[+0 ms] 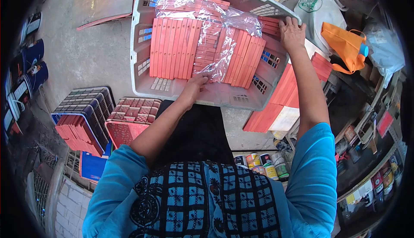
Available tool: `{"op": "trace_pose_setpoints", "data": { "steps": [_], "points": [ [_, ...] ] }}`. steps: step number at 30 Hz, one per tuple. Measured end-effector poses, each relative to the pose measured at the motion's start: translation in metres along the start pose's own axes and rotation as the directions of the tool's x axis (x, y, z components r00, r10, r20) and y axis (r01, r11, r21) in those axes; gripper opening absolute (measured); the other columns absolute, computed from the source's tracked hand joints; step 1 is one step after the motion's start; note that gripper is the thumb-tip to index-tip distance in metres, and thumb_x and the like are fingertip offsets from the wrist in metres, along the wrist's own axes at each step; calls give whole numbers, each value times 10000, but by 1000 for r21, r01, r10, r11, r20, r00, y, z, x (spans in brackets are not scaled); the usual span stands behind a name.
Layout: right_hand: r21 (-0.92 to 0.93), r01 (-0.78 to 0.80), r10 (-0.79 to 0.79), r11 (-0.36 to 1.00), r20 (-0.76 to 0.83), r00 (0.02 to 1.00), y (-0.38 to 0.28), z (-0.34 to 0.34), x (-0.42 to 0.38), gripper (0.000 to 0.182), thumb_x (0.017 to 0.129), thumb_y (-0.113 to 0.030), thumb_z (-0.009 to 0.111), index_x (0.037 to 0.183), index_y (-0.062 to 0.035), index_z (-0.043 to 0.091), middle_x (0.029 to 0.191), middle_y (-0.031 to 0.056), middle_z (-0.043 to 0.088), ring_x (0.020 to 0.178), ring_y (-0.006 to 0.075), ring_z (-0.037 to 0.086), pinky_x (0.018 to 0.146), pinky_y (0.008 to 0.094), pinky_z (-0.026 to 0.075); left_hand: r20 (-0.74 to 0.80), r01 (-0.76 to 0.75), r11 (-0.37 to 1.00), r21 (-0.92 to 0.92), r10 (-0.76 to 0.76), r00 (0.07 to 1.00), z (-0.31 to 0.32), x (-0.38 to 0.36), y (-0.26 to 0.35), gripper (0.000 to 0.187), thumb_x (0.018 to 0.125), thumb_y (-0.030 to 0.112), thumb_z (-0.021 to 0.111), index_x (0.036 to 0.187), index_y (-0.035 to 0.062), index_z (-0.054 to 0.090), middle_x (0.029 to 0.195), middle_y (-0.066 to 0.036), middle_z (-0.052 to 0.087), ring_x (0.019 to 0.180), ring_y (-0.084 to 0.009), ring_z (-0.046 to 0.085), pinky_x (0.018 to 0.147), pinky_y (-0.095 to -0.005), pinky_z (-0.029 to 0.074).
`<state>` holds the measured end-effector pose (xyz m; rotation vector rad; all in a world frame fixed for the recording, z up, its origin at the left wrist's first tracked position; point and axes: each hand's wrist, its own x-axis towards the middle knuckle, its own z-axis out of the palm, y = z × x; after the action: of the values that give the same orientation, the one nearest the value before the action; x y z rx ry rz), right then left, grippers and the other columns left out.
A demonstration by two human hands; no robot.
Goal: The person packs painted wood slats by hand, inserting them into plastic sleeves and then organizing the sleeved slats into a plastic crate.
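A large grey plastic crate [168, 92] stands in front of me, holding rows of red slats [174, 48] with small holes. Clear plastic wrap [243, 20] lies over and between several bundles. My left hand [196, 89] is at the crate's near side, its fingers bent at the lower edge of the wrapped slats; whether they grip anything is hard to make out. At the crate's upper right corner, my right hand [293, 34] rests with its fingers hooked over the rim, beside a few more slats inside.
Stacked blue crates [84, 102] with red pieces and a red basket [133, 108] stand at lower left. Red and white boards [276, 104] lie right of the crate. An orange bag [345, 46], white sacks, paint cans [261, 164] and a cluttered shelf are farther right and below.
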<state>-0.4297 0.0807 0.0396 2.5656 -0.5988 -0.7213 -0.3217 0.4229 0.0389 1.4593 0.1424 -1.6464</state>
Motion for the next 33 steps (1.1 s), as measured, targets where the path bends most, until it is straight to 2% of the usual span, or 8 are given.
{"op": "trace_pose_setpoints", "data": {
  "steps": [7, 10, 13, 16, 22, 25, 29, 33],
  "points": [
    [66, -45, 46, 997, -7, 999, 3, 1, -8, 303, 854, -155, 448, 1138, -145, 554, 1094, 47, 513, 1080, 190, 470, 817, 427, 355, -19, 27, 999, 45, -27, 999, 3, 5, 2, 361, 895, 192, 405, 1193, 33, 531, 1026, -67, 571, 926, -163, 525, 818, -312, 410],
    [111, -88, 82, 990, 64, 995, 2, -5, -4, 378, 824, -136, 504, 1201, -150, 526, 1129, 57, 510, 1121, 208, 459, 859, 473, 360, -8, 76, 990, 121, -76, 997, 5, 12, 2, 428, 903, 255, 384, 1258, 45, 497, 1194, -80, 546, 1098, -183, 489, 947, -344, 354],
    [224, -144, 166, 964, -80, 983, 8, -2, -13, 683, 668, -125, 715, 1299, -172, 458, 1247, 76, 470, 1178, 250, 425, 913, 525, 359, 48, 48, 992, 113, -54, 997, 11, 20, 5, 419, 902, 254, 385, 1249, 51, 506, 1194, -78, 544, 1084, -184, 494, 924, -340, 365],
    [455, -115, 208, 883, -160, 965, 16, -1, -27, 800, 587, -112, 782, 1308, -150, 438, 1257, 89, 463, 1171, 280, 431, 945, 499, 370, 65, 1, 997, 78, -6, 998, 25, 32, 17, 413, 902, 261, 383, 1239, 63, 517, 1195, -69, 544, 1060, -184, 500, 908, -335, 365],
    [512, -69, 159, 856, -134, 978, 22, 7, -34, 795, 605, -94, 768, 1317, -126, 416, 1221, 112, 482, 1123, 299, 464, 920, 393, 413, 87, -94, 983, 161, 81, 993, 57, 77, 42, 414, 900, 279, 387, 1226, 64, 524, 1188, -57, 554, 1059, -174, 485, 911, -339, 356],
    [498, -73, 217, 864, -238, 947, 18, 14, -34, 813, 598, -85, 771, 1325, -130, 411, 1212, 123, 484, 1110, 298, 473, 914, 395, 416, 93, -109, 980, 166, 95, 991, 71, 86, 48, 413, 896, 275, 390, 1223, 61, 525, 1191, -59, 552, 1080, -174, 474, 916, -344, 351],
    [653, -58, 302, 755, -268, 915, 20, 18, -37, 836, 626, -98, 772, 1359, -138, 373, 1279, 161, 444, 1178, 333, 434, 986, 403, 380, 57, -58, 971, 230, 46, 997, 88, 90, 51, 417, 895, 277, 400, 1231, 58, 515, 1168, -68, 560, 1092, -178, 478, 915, -337, 352],
    [781, -11, 319, 624, -242, 917, 28, 5, -55, 866, 647, -98, 758, 1390, -111, 312, 1353, 187, 372, 1238, 357, 373, 1039, 405, 327, 34, -53, 995, 79, 50, 998, 103, 115, 52, 390, 898, 272, 419, 1194, 41, 524, 1070, -67, 566, 1034, -174, 493, 914, -325, 357]
  ]
}}
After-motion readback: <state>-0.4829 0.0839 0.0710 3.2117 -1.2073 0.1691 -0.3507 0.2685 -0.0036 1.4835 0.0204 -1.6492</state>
